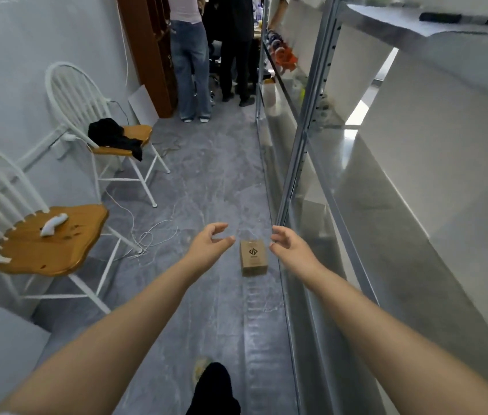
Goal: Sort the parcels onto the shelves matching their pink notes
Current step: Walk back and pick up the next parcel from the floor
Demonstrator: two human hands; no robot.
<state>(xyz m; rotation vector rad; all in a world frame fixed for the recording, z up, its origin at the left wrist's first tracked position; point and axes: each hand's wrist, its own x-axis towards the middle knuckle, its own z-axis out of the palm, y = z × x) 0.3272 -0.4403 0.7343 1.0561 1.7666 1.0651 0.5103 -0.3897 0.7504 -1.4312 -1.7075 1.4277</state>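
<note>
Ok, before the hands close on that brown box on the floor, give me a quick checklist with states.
1. Cardboard box in view and reachable between the hands: ok.
2. Left hand empty, fingers open: ok.
3. Right hand empty, fingers open: ok.
4. Hands touching the box: not yet, both apart from it.
5. Pink note readable on the box: cannot tell, only a dark logo shows.
6. Floor path clear: not ok, white cable loops nearby on the left; metal shelf upright stands close on the right.
</note>
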